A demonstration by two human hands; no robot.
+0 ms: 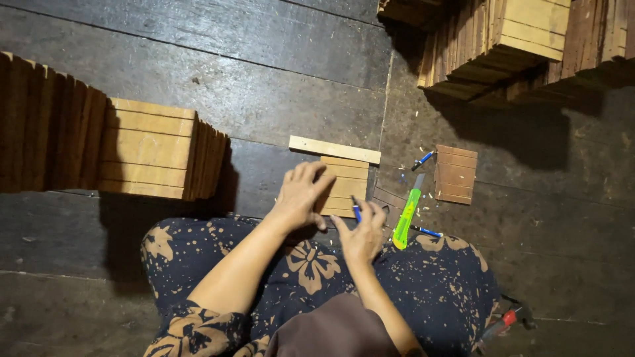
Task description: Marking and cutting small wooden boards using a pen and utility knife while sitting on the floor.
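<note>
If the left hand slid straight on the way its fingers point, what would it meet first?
The left hand already rests on the slatted wooden panel. Further along, it would probably meet the pale wooden strip lying across the panel's far edge.

At frame centre lies a pale tan wooden panel [344, 177]; right of it a bright green knife [407, 213] and blue pens [423, 158]. Lower centre, navy cloth [423, 277] with tan flowers.

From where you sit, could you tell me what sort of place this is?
Probably a small woodcraft workshop with work done on the floor: stacks of slatted wooden panels, a dark plank floor, and a green utility knife beside the panel under the left hand.
</note>
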